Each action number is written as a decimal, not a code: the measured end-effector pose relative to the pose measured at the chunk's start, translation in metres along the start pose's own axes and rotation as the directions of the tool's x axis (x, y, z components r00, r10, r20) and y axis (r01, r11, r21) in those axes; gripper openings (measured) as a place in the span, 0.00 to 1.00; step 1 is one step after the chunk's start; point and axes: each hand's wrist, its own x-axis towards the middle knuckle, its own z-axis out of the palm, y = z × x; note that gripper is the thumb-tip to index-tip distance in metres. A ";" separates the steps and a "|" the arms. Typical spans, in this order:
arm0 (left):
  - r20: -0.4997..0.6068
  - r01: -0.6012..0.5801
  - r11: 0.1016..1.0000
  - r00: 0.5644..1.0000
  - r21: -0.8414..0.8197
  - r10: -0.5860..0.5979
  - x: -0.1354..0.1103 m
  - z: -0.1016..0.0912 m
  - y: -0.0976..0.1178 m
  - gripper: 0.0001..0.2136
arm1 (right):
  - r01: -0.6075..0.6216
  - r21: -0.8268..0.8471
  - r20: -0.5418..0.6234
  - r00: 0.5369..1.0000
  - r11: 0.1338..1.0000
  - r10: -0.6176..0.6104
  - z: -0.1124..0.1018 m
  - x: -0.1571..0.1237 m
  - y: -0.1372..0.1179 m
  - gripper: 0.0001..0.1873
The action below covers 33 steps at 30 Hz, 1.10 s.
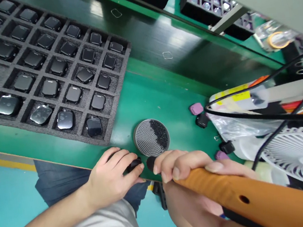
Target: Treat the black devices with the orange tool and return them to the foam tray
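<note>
My left hand point(114, 171) is closed over a small black part point(134, 164) at the near edge of the green bench, holding it down with fingers curled. My right hand point(182, 165) grips an orange electric screwdriver point(250, 199), its black tip point(150, 162) pointing at the black part. Just beyond the hands lies a round grey screw dish point(151, 137) with tiny black screws piled on its right side.
A black foam tray point(117, 106) holding several black watch bodies fills the left of the bench. Pink and black small parts point(196, 108) lie right of the dish. A white fan point(300, 154), black cables point(251, 116) and plastic bags crowd the right. More trays stand behind.
</note>
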 end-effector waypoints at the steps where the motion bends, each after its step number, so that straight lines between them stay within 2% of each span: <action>1: -0.002 0.002 1.000 1.000 0.002 -0.002 0.000 0.000 0.000 0.11 | -0.007 -0.005 -0.003 1.000 1.000 0.007 0.000 -0.001 0.002 0.23; 8: 0.005 0.009 1.000 1.000 -0.003 -0.009 0.001 -0.001 0.001 0.10 | -0.006 0.021 -0.030 1.000 1.000 0.007 0.010 0.001 -0.001 0.26; 10: 0.012 0.018 1.000 1.000 -0.005 -0.018 0.001 -0.001 0.001 0.10 | -0.007 0.030 -0.010 1.000 1.000 0.007 0.011 0.003 -0.002 0.27; 14: 0.020 0.017 1.000 1.000 -0.014 -0.017 0.002 -0.001 0.001 0.10 | -0.018 0.013 0.043 0.999 1.000 0.017 0.009 0.002 -0.003 0.22; 17: 0.022 0.019 1.000 1.000 -0.020 -0.018 0.001 -0.001 0.001 0.10 | -0.026 0.017 0.073 0.997 1.000 0.025 0.007 0.000 -0.002 0.24; 21: 0.021 0.024 1.000 1.000 -0.017 -0.023 0.000 0.000 0.001 0.11 | -0.052 0.009 0.074 0.996 0.999 0.051 0.007 -0.001 -0.001 0.24; 28: 0.025 0.034 0.999 0.999 -0.014 -0.034 0.000 -0.002 0.001 0.11 | -0.029 0.024 0.063 0.998 0.999 0.028 0.010 -0.001 0.005 0.29; 33: 0.115 -0.021 1.000 0.993 -0.007 0.022 0.003 -0.010 -0.006 0.14 | -0.020 0.174 0.095 0.996 0.984 0.004 0.000 0.013 0.013 0.32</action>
